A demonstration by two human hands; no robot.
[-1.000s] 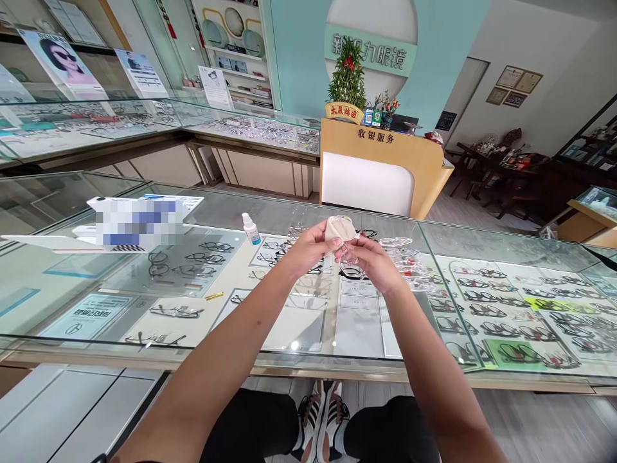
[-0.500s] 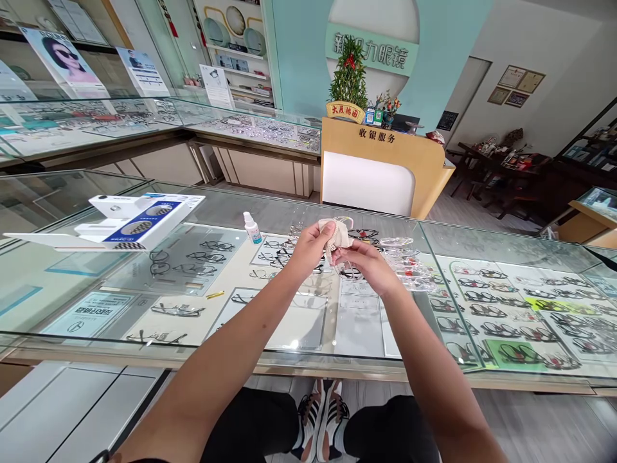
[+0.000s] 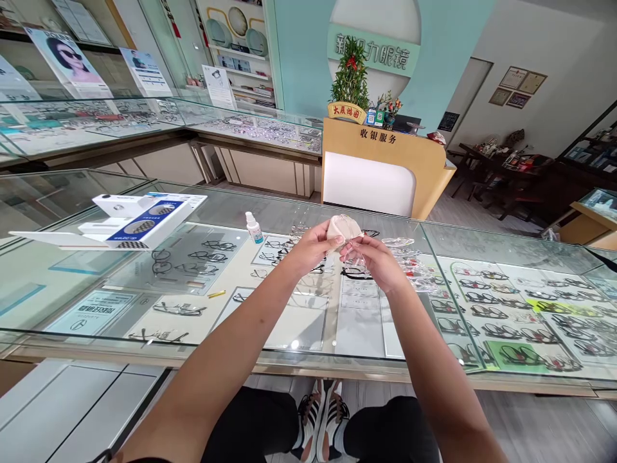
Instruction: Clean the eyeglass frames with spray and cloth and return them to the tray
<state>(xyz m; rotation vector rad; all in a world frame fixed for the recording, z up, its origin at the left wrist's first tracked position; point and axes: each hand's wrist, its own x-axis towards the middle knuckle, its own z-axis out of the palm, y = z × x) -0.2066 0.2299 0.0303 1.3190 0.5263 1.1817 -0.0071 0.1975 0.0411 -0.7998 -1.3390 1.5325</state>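
Observation:
Above the glass counter, my left hand [image 3: 313,247] pinches a cream cloth [image 3: 344,227], which is spread over its fingers and bunched near the thumb. My right hand [image 3: 377,258] touches the cloth's right side, its fingers closed on thin, clear-looking eyeglasses [image 3: 355,257] that hang below the cloth. The hands nearly meet, and the cloth hides part of the glasses. A small white spray bottle [image 3: 254,228] with a blue label stands on the counter to the left of my left hand.
An opened white and blue box [image 3: 149,222] lies on the counter at the left. Rows of eyeglasses [image 3: 501,331] show under the glass [image 3: 299,360]. Clear frames [image 3: 409,267] sit just right of my hands. A wooden cash desk [image 3: 385,151] stands beyond.
The cloth has been turned and now shows a wider, rounder face. My left hand has shifted slightly right, and my right fingers have drawn in closer to its thumb.

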